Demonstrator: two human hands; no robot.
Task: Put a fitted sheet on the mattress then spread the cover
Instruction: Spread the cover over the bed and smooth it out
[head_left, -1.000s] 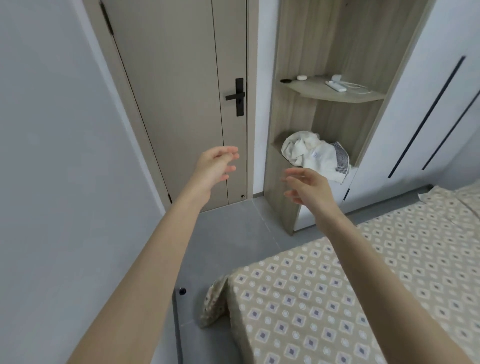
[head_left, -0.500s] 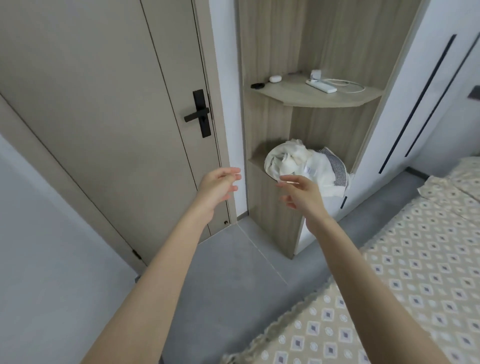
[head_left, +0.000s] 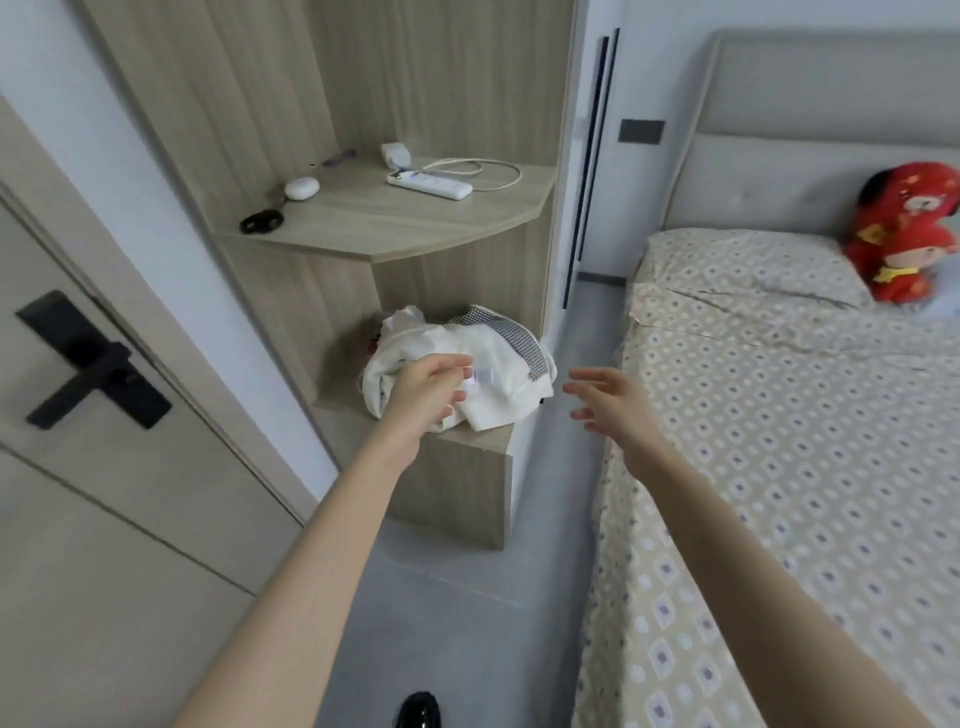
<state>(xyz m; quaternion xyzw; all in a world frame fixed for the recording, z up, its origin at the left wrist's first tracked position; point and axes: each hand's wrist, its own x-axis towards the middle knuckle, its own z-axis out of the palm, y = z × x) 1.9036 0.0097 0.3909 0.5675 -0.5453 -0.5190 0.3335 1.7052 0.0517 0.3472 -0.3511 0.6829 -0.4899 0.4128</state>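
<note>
A crumpled white cover (head_left: 506, 387) with a checked trim lies bundled on the lower wooden shelf (head_left: 470, 452). My left hand (head_left: 423, 392) reaches over the front of the bundle with loosely bent fingers; no grip shows. My right hand (head_left: 610, 402) hovers just right of the bundle, fingers spread, holding nothing. The mattress (head_left: 810, 467) at the right wears a beige fitted sheet with a diamond pattern. A matching pillow (head_left: 743, 265) lies at its head.
A red plush doll (head_left: 906, 236) leans on the grey headboard (head_left: 779, 130). The upper shelf (head_left: 395, 223) holds a power strip (head_left: 428, 184), a small white case (head_left: 301, 187) and a black item. A door with a black handle (head_left: 85, 364) stands left. Grey floor runs between shelf and bed.
The view has swung right and closer to the shelves. My left hand has reached the white bundle; my right hand has moved off it to its right side.
</note>
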